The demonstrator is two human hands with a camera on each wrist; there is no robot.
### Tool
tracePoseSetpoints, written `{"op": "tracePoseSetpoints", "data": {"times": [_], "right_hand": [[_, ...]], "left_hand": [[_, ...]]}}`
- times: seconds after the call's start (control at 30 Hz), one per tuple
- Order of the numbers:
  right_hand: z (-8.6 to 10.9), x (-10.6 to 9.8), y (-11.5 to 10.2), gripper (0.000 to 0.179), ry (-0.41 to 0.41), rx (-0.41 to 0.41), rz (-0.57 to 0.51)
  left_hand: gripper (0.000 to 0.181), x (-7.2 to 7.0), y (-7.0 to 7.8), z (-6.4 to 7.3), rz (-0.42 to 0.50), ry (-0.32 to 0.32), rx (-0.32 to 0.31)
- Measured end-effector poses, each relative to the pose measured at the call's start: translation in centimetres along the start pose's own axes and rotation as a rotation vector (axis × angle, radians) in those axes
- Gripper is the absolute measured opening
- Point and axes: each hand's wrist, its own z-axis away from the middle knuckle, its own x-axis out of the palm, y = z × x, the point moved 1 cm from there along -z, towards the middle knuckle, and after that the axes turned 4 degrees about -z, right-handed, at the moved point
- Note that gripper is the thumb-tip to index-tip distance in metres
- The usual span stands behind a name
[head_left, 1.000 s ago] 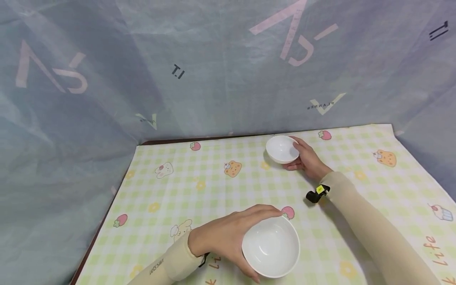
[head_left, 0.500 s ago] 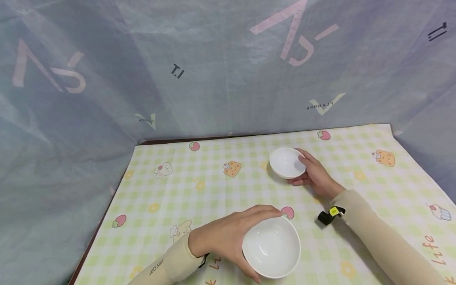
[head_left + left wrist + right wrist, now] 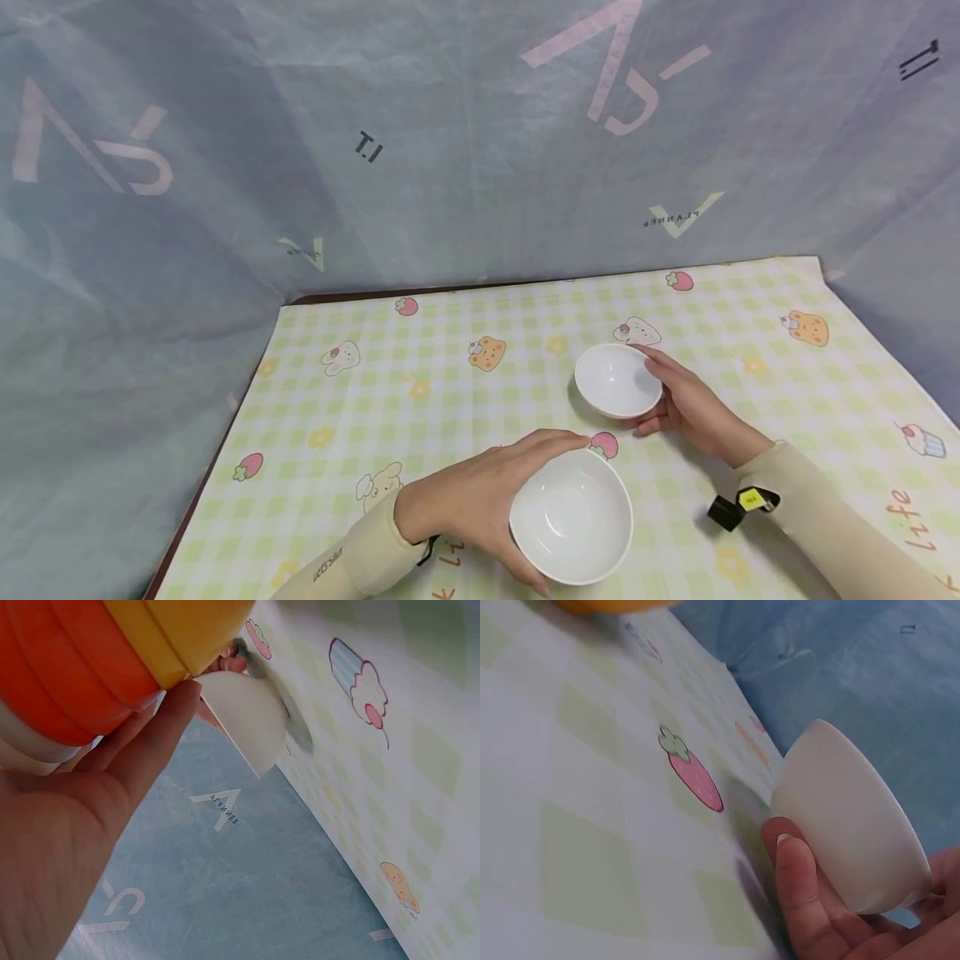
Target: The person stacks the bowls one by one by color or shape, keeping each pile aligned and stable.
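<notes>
In the head view my left hand (image 3: 480, 504) grips the side of a stack of bowls (image 3: 576, 521) near the table's front, thumb and fingers spread round it. Only the white inside of the top bowl shows from above. The left wrist view reveals white, orange and yellow outer walls (image 3: 67, 667) nested together. Farther back, my right hand (image 3: 697, 408) holds a smaller white bowl (image 3: 617, 381) by its right side, thumb over the rim and fingers beneath. That white bowl (image 3: 847, 817) is tilted in the right wrist view and held off the cloth, its shadow below.
A checked green-and-white tablecloth (image 3: 420, 433) with printed strawberries, bears and flowers covers the table. Grey-blue fabric (image 3: 450, 167) hangs behind the table and at both sides. A black wrist camera (image 3: 726, 512) sits below my right wrist.
My right hand has brought the small white bowl from the table's back toward the front, nearer the stack. The left hand and the stack have stayed in place.
</notes>
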Motion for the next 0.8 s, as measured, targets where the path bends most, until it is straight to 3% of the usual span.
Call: {"op": "tracePoseSetpoints", "data": {"times": [0.17, 0.37, 0.5, 0.8], "right_hand": [[1.5, 0.4, -0.6, 0.058, -0.041, -0.021, -0.011], [3.3, 1.2, -3.3, 0.042, -0.075, -0.133, -0.052], [4.5, 2.1, -4.8, 0.042, -0.086, -0.179, -0.036], [7.0, 4.3, -5.7, 0.043, -0.059, -0.182, 0.034]], "left_hand": [[0.142, 0.0, -0.1, 0.3, 0.011, 0.004, -0.034], [0.139, 0.2, -0.1, 0.6, 0.042, 0.014, -0.080], [0.140, 0.2, -0.1, 0.8, 0.034, 0.009, -0.099], [0.137, 0.0, -0.1, 0.7, 0.043, 0.006, -0.079]]}}
